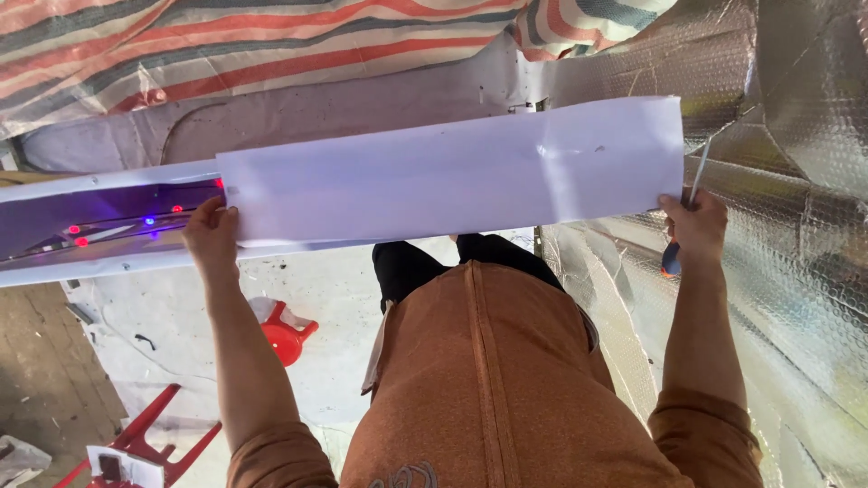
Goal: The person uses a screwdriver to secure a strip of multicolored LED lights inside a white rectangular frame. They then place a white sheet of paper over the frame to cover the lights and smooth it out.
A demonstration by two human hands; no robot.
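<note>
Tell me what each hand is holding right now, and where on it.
Left hand grips the white sheet at its left end; right hand pinches its lower right corner, also holding a screwdriver.

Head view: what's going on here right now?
A person holds a long white sheet stretched flat between both hands. The left hand grips its left end, beside a long fixture with small red and blue lights. The right hand pinches the right end while also holding a blue-and-orange handled tool. Silver foil lies to the right.

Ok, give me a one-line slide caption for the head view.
Left hand and right hand stretch a long white sheet over a lit panel; right hand also grips a screwdriver.
</note>
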